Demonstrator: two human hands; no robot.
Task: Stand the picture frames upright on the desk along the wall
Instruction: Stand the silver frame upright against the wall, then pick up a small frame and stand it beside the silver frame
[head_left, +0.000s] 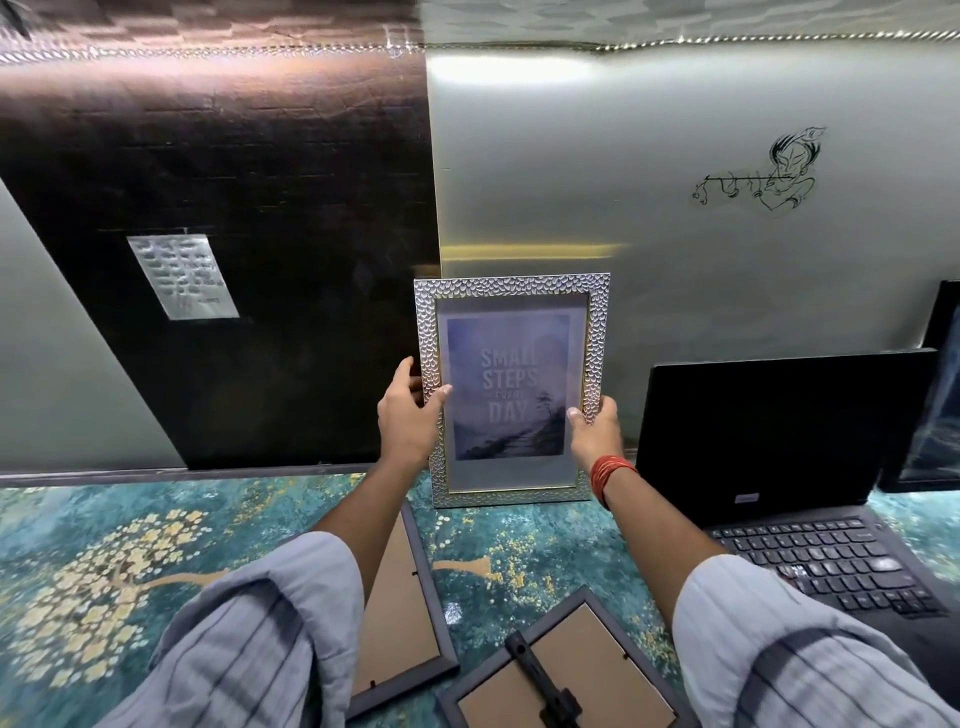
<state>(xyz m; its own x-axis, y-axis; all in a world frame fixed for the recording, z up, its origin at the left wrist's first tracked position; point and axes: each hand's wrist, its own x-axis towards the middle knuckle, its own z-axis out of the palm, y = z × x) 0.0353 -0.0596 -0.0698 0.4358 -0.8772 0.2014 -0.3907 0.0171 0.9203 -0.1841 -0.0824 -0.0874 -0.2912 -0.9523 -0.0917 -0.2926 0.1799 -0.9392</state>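
A silver textured picture frame (511, 296) with a purple "Small steps every day" print stands upright on the desk (104, 545) against the wall. My left hand (410, 415) grips its left edge and my right hand (597, 426) grips its right edge. Two more frames lie face down near me: a grey one (410, 623) partly under my left forearm, and a dark one (561, 675) with a black stand on its brown back.
An open black laptop (779, 467) sits just right of the standing frame. Another dark framed picture or screen (935, 405) stands at the far right. The desk top has a teal and gold pattern. A paper note (182, 275) is stuck on the dark wall panel.
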